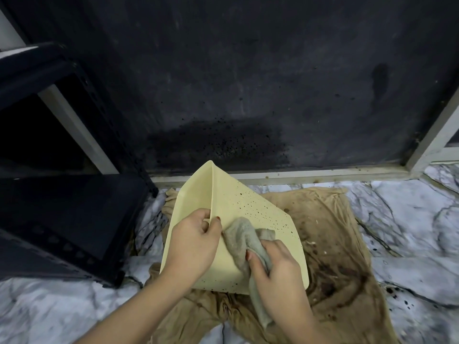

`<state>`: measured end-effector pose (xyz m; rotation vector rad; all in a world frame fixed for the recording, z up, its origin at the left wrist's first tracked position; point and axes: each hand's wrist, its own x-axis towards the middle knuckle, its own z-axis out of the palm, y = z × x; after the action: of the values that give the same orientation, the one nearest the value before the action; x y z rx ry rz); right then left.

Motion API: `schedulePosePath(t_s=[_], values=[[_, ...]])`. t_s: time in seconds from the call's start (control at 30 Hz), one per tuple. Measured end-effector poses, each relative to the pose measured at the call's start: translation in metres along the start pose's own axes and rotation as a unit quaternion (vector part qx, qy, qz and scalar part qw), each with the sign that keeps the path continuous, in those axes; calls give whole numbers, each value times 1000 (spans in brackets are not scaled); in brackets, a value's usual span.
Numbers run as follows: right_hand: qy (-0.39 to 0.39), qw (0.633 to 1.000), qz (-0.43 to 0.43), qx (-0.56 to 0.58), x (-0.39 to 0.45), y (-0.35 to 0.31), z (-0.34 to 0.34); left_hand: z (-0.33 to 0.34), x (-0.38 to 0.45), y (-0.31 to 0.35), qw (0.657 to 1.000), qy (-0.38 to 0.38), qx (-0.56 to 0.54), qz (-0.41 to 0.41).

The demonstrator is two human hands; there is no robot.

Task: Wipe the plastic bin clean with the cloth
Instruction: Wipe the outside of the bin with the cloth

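A cream plastic bin (238, 199) is tipped on edge over the floor, one corner pointing up, its broad face speckled with dark spots. My left hand (192, 244) grips the bin's raised edge, thumb on one side and fingers on the other. My right hand (275, 266) is closed on a grey cloth (242, 237), which is pressed against the bin's broad face just right of the left hand. A tail of the cloth hangs down below my right wrist.
Under the bin lies a stained tan cloth (335, 244) spread on a marble-patterned floor (409, 219). A black shelf unit (62, 194) stands at the left. A dark, dirt-spotted wall panel (248, 95) with a pale frame rises behind.
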<state>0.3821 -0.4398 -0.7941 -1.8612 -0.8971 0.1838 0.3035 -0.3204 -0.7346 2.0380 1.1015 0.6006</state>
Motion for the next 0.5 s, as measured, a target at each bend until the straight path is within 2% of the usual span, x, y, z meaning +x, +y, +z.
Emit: schedulePosePath(t_s=[0.27,0.37,0.5], values=[[29,998,-56,-11,34,-8,-9,6,-14,-1,999,0,-30,23],[37,999,-26,-25,43,10,-11,12,-21,-6,999,-16,-31,30],[47,996,54,-46,38,49,-17,13,-21,-15,999,-1,-38,20]])
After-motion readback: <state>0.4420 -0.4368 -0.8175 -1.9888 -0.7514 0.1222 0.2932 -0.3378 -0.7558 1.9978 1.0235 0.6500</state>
